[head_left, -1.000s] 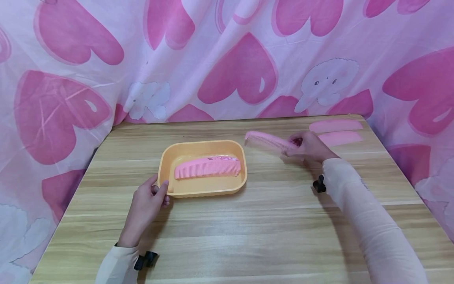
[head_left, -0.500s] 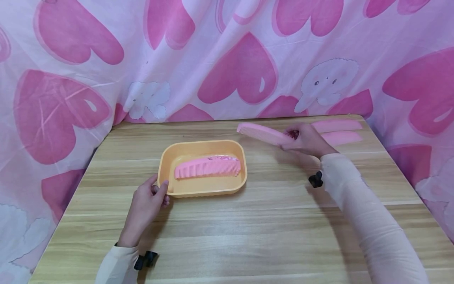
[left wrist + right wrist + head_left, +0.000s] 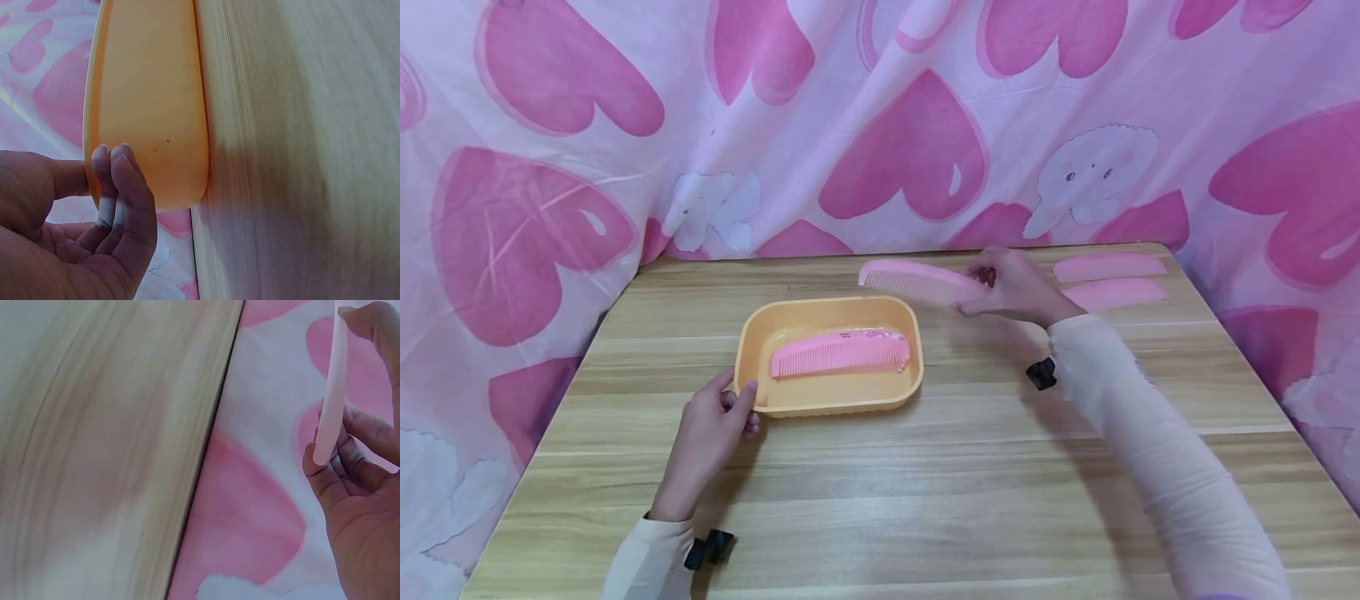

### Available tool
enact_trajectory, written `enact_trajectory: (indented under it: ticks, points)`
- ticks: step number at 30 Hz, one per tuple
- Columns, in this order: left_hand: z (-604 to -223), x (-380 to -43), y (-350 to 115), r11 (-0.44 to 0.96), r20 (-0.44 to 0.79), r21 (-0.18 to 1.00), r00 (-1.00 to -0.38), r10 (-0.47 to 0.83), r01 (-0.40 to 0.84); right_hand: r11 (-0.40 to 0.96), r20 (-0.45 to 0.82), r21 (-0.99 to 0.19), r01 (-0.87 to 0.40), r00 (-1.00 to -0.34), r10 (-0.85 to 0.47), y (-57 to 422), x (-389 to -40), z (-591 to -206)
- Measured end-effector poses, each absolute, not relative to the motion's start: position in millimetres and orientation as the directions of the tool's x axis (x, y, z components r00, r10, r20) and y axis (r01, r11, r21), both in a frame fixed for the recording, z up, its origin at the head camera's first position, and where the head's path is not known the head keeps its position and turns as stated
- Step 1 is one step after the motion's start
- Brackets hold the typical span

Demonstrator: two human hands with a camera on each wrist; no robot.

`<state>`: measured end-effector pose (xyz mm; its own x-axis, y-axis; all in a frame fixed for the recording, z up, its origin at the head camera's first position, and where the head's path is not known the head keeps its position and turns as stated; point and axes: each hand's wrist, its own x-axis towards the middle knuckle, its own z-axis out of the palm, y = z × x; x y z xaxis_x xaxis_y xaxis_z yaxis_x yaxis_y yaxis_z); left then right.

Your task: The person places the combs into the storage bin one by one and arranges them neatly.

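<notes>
My right hand point(image 3: 1018, 287) pinches one end of a pink comb point(image 3: 917, 279), which hangs above the table behind and to the right of the orange tray point(image 3: 835, 410). In the right wrist view that comb point(image 3: 334, 394) shows edge-on between thumb and fingers. My left hand point(image 3: 711, 433) grips the tray's near left corner, thumb at the rim and fingers against the outer wall. The left wrist view shows those fingers point(image 3: 134, 194) curled on the tray's side point(image 3: 150, 94). Inside the tray lies another pink comb point(image 3: 838, 354), with a printed pattern along its back.
Two more pink combs point(image 3: 1108, 267) lie one behind the other at the table's far right corner. The wooden table point(image 3: 910, 500) ends at a pink heart-patterned curtain point(image 3: 902, 150) at the back and sides.
My right hand has carried the comb to the left and slightly up, away from the two combs at the far right. The left hand and tray have stayed put.
</notes>
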<state>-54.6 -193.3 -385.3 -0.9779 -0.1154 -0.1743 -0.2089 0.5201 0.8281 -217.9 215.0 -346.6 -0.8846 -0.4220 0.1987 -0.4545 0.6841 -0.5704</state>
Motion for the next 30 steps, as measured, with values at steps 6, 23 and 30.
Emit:
enact_trajectory:
  ticks: [6,23,30]
  points:
    - [-385,-54,-194,0.524,-0.173,0.826,-0.978,-0.114,-0.207,0.619,0.226,-0.581,-0.529,-0.835,-0.501,191,-219,-339]
    - [-386,-56,-194,0.53,-0.185,0.82,-0.976,-0.116,-0.218,0.606,0.119,-0.571,-0.553,-0.787,-0.606,127,-217,-342]
    - [-385,-56,-193,0.532,-0.203,0.812,-0.971,-0.127,-0.24,0.574,0.146,-0.549,-0.607,-0.746,-0.649,109,-213,-347]
